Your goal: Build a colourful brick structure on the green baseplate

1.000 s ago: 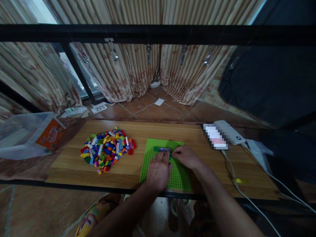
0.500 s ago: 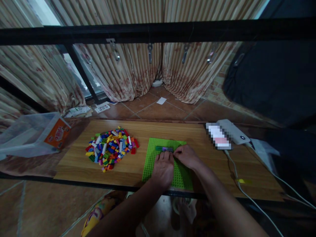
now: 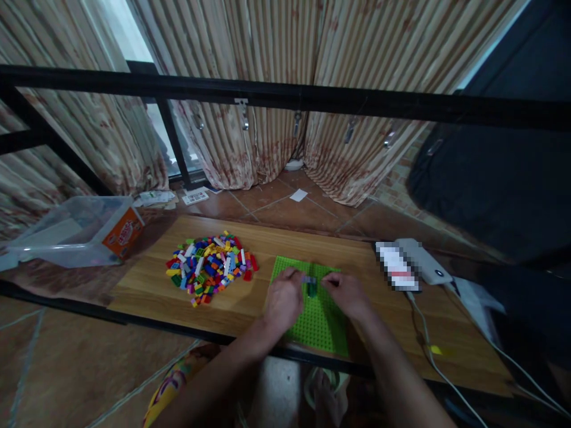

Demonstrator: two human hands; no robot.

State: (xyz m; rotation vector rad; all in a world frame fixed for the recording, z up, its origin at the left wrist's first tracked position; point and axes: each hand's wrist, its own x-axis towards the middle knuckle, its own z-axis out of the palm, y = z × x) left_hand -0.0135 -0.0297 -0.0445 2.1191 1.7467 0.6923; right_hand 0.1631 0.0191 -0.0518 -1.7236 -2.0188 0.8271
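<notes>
Both hands rest on the one green baseplate, which lies flat on the tabletop at its near edge, likely so that it cannot slide while bricks are pressed on. The left hand lies knuckles up on the plate's left part, fingers curled toward a small stack of bricks between the two hands. The right hand comes in from the other side with fingertips at the stack. It looks like a pinch, but whether either hand truly grips it cannot be told. The stack shows a dark green brick and a paler one, perhaps more.

Left of the left hand, well apart, lies one loose pile of many-coloured bricks, too many to count. Farther left is one clear tub. Right of the right hand lies one white power bank.
</notes>
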